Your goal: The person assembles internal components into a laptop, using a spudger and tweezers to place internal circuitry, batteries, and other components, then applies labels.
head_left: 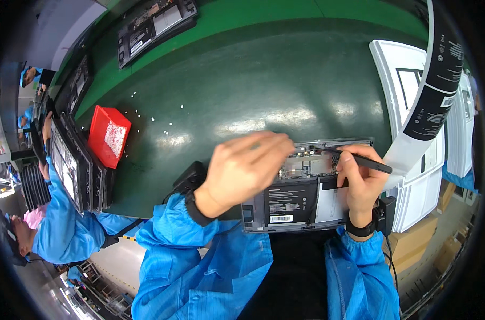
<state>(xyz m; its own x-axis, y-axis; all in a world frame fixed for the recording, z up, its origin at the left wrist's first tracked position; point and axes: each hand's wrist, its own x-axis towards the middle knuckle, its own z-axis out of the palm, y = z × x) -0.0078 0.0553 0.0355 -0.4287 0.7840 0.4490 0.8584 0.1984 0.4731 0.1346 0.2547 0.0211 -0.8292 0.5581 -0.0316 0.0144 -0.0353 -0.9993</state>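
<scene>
An opened laptop base [333,184] lies in front of me, its circuit board [309,166] on the far side and a black battery [290,204] on the near side. My right hand [362,178] pinches black tweezers [366,161], their tip over the board's far edge. Above the board's left part hangs my left hand [248,168], slightly blurred, fingers bent and held together toward the right. Its fingertips are near the laptop's far edge; anything between them is hidden.
A red bin [108,136] of small white pieces stands left, with several white bits scattered beside it. Stacked laptop parts [74,160] are at the left edge, another opened laptop [156,29] at the back. White trays [413,106] and a curling printed sheet [437,90] rise right. A person [66,229] works at left.
</scene>
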